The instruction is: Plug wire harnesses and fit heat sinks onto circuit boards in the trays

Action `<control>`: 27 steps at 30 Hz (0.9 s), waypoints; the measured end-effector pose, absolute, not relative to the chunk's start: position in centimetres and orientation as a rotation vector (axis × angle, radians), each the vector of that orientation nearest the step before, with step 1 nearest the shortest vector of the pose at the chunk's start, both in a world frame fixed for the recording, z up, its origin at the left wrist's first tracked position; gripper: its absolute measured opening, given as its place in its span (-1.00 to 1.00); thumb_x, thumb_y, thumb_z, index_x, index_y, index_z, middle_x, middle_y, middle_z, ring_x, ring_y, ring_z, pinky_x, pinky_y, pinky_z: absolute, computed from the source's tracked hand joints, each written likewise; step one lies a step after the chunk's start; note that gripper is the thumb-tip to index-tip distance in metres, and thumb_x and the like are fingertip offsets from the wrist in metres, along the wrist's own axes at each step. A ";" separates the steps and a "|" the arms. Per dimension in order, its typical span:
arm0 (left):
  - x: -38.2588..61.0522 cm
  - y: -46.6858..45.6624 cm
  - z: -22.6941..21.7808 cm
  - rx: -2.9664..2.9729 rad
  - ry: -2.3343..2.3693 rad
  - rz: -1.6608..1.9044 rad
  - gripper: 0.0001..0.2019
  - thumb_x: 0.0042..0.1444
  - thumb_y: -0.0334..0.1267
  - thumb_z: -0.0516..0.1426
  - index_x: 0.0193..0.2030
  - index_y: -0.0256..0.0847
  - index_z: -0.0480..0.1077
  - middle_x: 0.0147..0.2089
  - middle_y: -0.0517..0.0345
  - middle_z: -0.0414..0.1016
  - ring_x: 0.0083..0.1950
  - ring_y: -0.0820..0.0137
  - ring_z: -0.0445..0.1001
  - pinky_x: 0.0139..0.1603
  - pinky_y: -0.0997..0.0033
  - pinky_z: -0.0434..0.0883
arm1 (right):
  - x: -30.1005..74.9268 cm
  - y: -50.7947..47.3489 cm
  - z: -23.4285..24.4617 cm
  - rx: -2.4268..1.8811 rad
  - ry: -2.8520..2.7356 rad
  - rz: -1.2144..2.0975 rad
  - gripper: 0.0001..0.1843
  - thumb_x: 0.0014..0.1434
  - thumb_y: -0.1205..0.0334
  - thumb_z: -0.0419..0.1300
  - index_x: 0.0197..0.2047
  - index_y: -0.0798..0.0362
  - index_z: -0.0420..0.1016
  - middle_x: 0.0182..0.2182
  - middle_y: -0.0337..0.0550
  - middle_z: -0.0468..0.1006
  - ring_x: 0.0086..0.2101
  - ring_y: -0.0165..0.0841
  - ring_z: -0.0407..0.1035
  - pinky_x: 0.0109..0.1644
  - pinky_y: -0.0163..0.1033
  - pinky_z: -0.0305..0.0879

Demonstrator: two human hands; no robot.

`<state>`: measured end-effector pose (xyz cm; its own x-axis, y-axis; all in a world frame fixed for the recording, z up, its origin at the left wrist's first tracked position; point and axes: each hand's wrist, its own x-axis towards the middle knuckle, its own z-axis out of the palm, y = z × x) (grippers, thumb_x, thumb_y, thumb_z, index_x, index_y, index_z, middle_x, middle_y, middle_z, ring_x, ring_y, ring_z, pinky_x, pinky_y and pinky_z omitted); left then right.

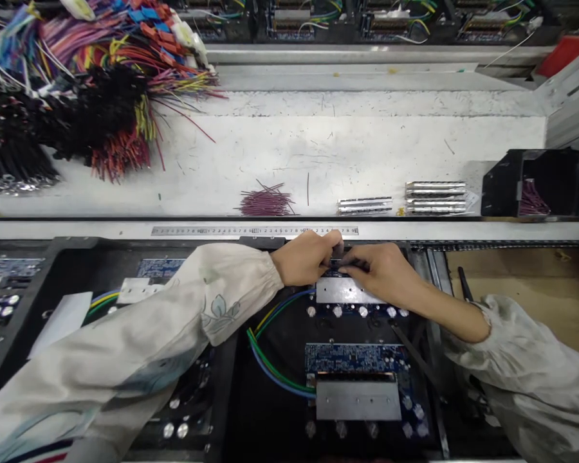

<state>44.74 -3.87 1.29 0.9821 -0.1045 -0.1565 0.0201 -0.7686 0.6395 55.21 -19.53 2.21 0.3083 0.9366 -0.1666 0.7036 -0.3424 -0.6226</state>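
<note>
Both of my hands meet over the upper blue circuit board (350, 290), which carries a silver heat-sink plate and lies in a black tray (270, 424). My left hand (309, 256) comes in from the left with its fingers pinched at the board's far edge. Close beside it, my right hand (379, 267) has thumb and fingers pressed together over the same edge. Whatever sits between the fingertips is too small and hidden to name. Green, yellow and blue wires (265, 360) run from this board to a lower circuit board (357, 357) of the same kind.
Beyond a steel ruler (255, 231), a white shelf (270, 141) bears cut purple wires (266, 200), silver strips (435, 198) and a black bin (533, 183). Bundled coloured wires (116, 83) heap up at the left. A cardboard surface (535, 289) lies right of the tray.
</note>
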 end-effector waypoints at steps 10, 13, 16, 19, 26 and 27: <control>44.6 -3.2 1.2 2.366 -0.094 -0.353 -0.88 0.05 -0.44 -0.03 -0.25 -0.20 0.14 -0.41 0.16 0.43 -0.37 0.37 0.46 -0.41 0.47 0.28 | 56.4 -19.1 1.8 -1.921 -1.543 0.771 -0.85 0.12 0.37 0.11 -0.32 0.05 0.51 -0.42 -0.23 0.60 -0.43 -0.40 0.45 -0.36 -0.33 0.29; 44.5 -3.2 1.3 2.350 -0.085 -0.379 -0.88 0.04 -0.45 -0.04 -0.28 -0.19 0.11 -0.42 0.18 0.40 -0.38 0.37 0.44 -0.42 0.46 0.27 | 56.4 -19.2 1.7 -1.898 -1.566 0.780 -0.84 0.12 0.39 0.10 -0.32 0.05 0.51 -0.43 -0.24 0.59 -0.44 -0.41 0.45 -0.36 -0.35 0.30; 44.4 -3.1 1.3 2.381 -0.100 -0.398 -0.85 0.03 -0.49 -0.04 -0.30 -0.18 0.08 -0.42 0.20 0.38 -0.39 0.39 0.41 -0.43 0.47 0.23 | 56.4 -19.2 1.6 -1.871 -1.578 0.777 -0.83 0.12 0.42 0.09 -0.30 0.05 0.50 -0.44 -0.25 0.58 -0.44 -0.42 0.45 -0.36 -0.36 0.30; 44.3 -3.1 1.3 2.424 -0.122 -0.395 -0.84 0.04 -0.51 -0.05 -0.31 -0.17 0.07 -0.43 0.22 0.36 -0.41 0.40 0.37 -0.44 0.46 0.20 | 56.5 -19.0 1.5 -1.855 -1.587 0.781 -0.81 0.13 0.43 0.07 -0.27 0.05 0.49 -0.44 -0.25 0.58 -0.45 -0.43 0.45 -0.39 -0.36 0.30; 44.2 -3.1 1.2 2.425 -0.133 -0.367 -0.79 0.02 -0.55 -0.03 -0.36 -0.15 0.03 -0.43 0.26 0.32 -0.46 0.45 0.29 -0.50 0.45 0.10 | 56.7 -19.0 1.6 -1.819 -1.627 0.799 -0.77 0.13 0.48 0.05 -0.24 0.04 0.47 -0.43 -0.26 0.57 -0.45 -0.44 0.43 -0.39 -0.36 0.28; 44.1 -3.1 1.2 2.420 -0.128 -0.363 -0.78 0.01 -0.55 -0.03 -0.37 -0.15 0.02 -0.44 0.27 0.31 -0.47 0.45 0.28 -0.51 0.45 0.09 | 56.7 -19.0 1.6 -1.826 -1.639 0.798 -0.77 0.14 0.47 0.05 -0.24 0.04 0.47 -0.44 -0.26 0.56 -0.46 -0.44 0.43 -0.41 -0.35 0.27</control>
<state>44.14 -3.06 1.19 0.9563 -0.1856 -0.2259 0.0033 -0.7659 0.6430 56.74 -18.99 1.56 0.0786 0.9947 -0.0657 0.6654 -0.1014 -0.7396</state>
